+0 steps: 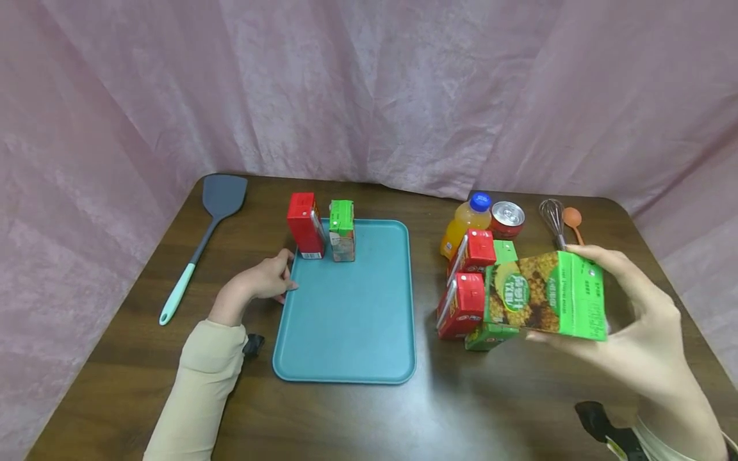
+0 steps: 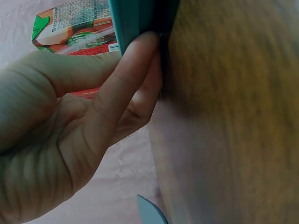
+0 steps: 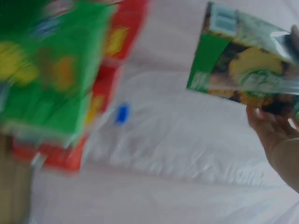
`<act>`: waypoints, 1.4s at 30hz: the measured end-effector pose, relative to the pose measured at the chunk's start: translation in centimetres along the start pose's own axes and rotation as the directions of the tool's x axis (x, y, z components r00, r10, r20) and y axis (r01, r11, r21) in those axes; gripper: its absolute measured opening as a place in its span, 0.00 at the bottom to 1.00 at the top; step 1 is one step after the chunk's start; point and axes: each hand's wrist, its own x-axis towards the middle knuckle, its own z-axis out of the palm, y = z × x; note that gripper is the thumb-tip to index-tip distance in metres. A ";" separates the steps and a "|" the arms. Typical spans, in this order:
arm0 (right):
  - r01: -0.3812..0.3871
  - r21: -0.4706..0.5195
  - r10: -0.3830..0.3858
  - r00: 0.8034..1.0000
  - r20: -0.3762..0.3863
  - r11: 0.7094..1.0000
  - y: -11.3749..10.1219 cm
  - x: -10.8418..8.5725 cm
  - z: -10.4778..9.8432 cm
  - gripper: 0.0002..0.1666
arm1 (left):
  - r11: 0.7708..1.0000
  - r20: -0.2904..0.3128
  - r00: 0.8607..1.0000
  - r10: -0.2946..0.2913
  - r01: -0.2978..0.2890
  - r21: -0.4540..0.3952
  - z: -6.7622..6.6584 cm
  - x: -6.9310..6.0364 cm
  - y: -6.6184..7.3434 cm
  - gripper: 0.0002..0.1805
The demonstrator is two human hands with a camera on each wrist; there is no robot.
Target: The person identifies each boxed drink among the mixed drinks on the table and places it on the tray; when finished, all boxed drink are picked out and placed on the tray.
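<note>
My left hand (image 1: 266, 276) pinches the left rim of a teal tray (image 1: 348, 320), thumb on top and fingers beneath in the left wrist view. Toward the tray's far left corner stand a red drink carton (image 1: 305, 225) and a green-topped drink carton (image 1: 343, 232). In my right hand (image 1: 651, 326) is a green and brown drink carton (image 1: 533, 291), raised off the table and lying sideways, thumb and fingers on opposite sides. It partly hides red drink cartons (image 1: 461, 307) and green ones (image 1: 490, 336) standing on the table. The right wrist view is blurred, with the held carton (image 3: 250, 70) at upper right.
Behind the right-hand cartons stand an orange drink bottle (image 1: 461, 225) with a blue cap and a red can (image 1: 507, 219). A whisk (image 1: 553, 218) and an orange spoon (image 1: 573, 219) lie at the far right. A spatula (image 1: 207, 227) lies left of the tray. Pink curtain (image 1: 346, 96) hangs behind.
</note>
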 end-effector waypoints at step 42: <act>-0.629 -0.252 0.655 0.755 0.028 0.735 12.0 1.4 20.4 0.54 | 1.000 -0.001 1.000 0.019 -0.019 -0.023 0.2 -0.1 0.2 0.31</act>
